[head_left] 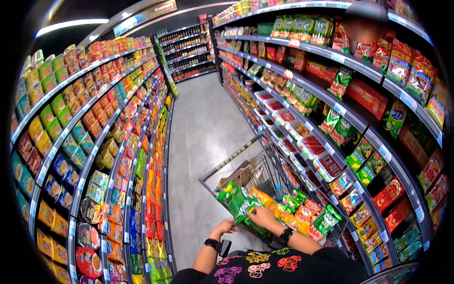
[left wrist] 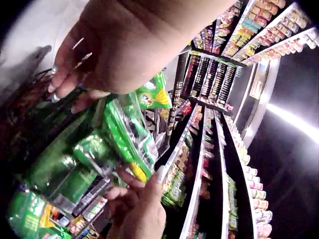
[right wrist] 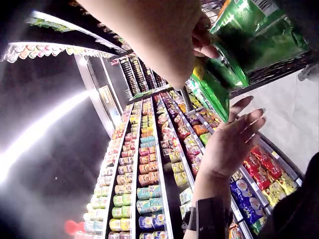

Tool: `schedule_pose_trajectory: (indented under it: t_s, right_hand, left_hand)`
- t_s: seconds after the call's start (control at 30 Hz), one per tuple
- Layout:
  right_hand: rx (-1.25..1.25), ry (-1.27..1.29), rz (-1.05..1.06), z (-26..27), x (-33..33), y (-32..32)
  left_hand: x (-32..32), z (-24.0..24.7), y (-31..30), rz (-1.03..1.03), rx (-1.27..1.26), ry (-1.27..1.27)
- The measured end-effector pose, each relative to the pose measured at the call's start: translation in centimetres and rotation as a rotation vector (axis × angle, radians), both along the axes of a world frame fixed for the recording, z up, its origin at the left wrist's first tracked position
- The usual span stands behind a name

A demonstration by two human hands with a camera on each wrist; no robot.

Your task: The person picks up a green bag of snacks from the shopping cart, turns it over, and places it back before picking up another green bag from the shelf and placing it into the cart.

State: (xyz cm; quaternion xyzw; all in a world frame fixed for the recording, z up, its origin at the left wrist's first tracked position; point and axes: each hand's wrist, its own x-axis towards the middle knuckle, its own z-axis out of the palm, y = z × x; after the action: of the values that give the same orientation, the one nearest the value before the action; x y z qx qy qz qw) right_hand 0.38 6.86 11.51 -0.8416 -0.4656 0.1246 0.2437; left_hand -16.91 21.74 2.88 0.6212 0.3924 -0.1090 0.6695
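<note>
A green snack bag point(head_left: 239, 202) is at the near-left corner of a shopping cart. The right hand point(head_left: 262, 218) pinches its edge; in the left wrist view the right hand point(left wrist: 142, 206) has thumb and fingers on the green bag point(left wrist: 130, 132). Just below the bag is the left hand point(head_left: 226, 228), fingers loosely extended. In the right wrist view, the left hand point(right wrist: 232, 142) lies by the lower corner of the bag point(right wrist: 217, 94), palm showing; whether it touches cannot be told.
The cart point(head_left: 236, 154) also holds orange packets point(head_left: 265, 199), another green bag point(head_left: 327, 218) and a bottle. Packed shelves point(head_left: 71, 118) line the left side, and more shelves point(head_left: 331, 151) stand close on the right. Grey floor point(head_left: 189, 128) runs between them to a far shelf point(head_left: 189, 52).
</note>
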Motion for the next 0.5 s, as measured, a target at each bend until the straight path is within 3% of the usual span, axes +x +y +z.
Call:
schedule_pose_trajectory:
  t_s: [0.13,0.23,0.3,0.4,0.5]
  right_hand:
    - [-0.001,0.155,-0.114,0.7,0.2,1.0]
    - [-0.049,0.138,-0.177,-0.5,-0.4,1.4]
    - [-0.066,0.040,-0.203,-1.3,-0.7,2.6]
    - [0.022,0.103,-0.214,-1.1,-0.9,3.1]
    - [0.111,0.131,-0.228,-2.2,-1.4,3.6]
  left_hand:
    - [0.9,1.4,2.0,0.309,-0.133,-0.076]
    - [1.7,2.9,2.2,0.317,-0.266,-0.087]
    - [2.0,0.8,3.7,0.285,-0.390,-0.097]
    - [2.5,-0.8,5.9,0.259,-0.632,-0.138]
    - [3.1,-1.9,6.5,0.307,-0.635,-0.122]
